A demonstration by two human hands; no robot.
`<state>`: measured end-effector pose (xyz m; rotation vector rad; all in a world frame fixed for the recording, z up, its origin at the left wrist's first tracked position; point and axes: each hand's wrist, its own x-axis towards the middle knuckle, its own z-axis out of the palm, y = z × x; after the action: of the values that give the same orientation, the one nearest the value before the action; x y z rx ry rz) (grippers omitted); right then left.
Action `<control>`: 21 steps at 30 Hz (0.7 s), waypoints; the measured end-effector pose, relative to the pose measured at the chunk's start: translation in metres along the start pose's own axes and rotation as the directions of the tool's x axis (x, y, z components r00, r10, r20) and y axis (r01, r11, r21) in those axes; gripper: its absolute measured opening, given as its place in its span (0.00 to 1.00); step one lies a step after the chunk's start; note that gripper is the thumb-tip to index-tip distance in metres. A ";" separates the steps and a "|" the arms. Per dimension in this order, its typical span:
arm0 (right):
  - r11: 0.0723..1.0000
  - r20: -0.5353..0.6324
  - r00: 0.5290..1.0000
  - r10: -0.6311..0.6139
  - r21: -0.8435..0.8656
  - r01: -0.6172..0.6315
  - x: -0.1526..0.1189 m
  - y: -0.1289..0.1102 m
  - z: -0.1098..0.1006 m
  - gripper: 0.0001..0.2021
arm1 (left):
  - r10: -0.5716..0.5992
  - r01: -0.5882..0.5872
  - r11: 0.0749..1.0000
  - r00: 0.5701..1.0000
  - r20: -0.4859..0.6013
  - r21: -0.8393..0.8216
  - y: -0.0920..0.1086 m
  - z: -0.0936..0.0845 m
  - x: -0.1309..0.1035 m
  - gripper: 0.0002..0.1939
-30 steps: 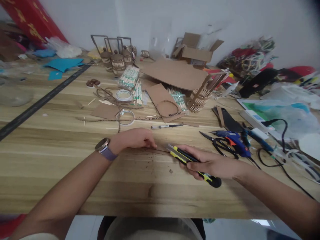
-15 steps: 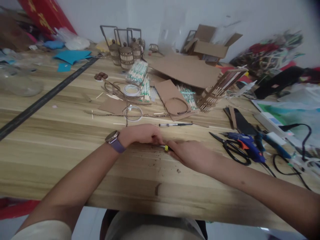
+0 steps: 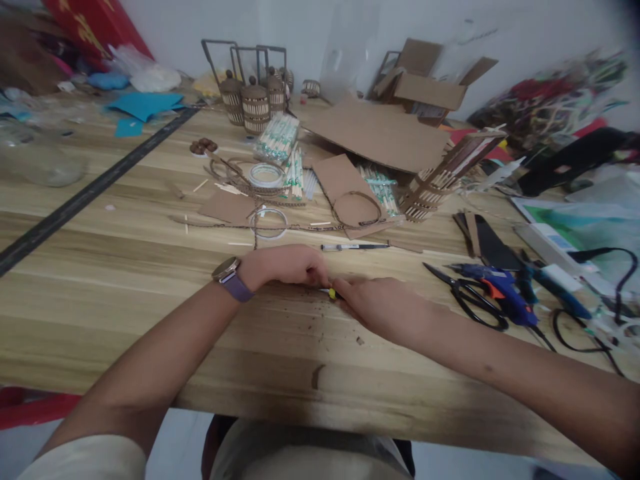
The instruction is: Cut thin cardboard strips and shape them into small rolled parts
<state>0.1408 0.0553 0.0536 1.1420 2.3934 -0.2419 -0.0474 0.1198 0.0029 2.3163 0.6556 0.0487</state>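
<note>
My right hand (image 3: 383,303) is closed around a utility knife (image 3: 332,293), of which a yellow end and a bit of thin blade show. Its blade points left, toward my left hand (image 3: 295,265). That hand, below a watch with a purple strap, rests low over the table with its fingers curled together. Whatever they pinch is hidden, though a thin dark edge shows beneath the palm. Small brown scraps (image 3: 360,341) lie on the wood under both hands. A pen (image 3: 355,247) lies just beyond them.
Right of my hands lie black scissors (image 3: 465,297) and a blue glue gun (image 3: 505,290). Farther back are cardboard sheets (image 3: 380,133), tape rolls (image 3: 266,175), bundled sticks (image 3: 279,137), braided cord (image 3: 300,227) and small lidded stick baskets (image 3: 256,110). A dark strip (image 3: 100,187) crosses the left side.
Both hands stay together at nearly the same spot, with the knife shifted only slightly. The view has moved a little, so the background sits slightly differently.
</note>
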 end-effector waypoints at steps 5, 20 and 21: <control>0.998 -0.010 1.000 -0.014 -0.054 0.013 0.004 -0.002 0.001 0.13 | 0.013 -0.013 1.000 1.000 -0.002 0.004 0.002 -0.001 0.000 0.15; 0.984 0.021 0.998 -0.062 -0.165 0.065 0.009 -0.010 -0.015 0.17 | -0.008 0.010 0.998 0.999 -0.048 0.059 0.006 0.003 -0.002 0.11; 0.987 0.026 0.998 -0.064 -0.149 0.067 0.010 -0.009 -0.016 0.16 | -0.003 0.006 0.998 0.998 -0.057 0.068 0.007 0.004 -0.002 0.10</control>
<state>0.1226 0.0622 0.0622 0.9892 2.3891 -0.0933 -0.0455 0.1124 0.0047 2.3859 0.7008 0.0917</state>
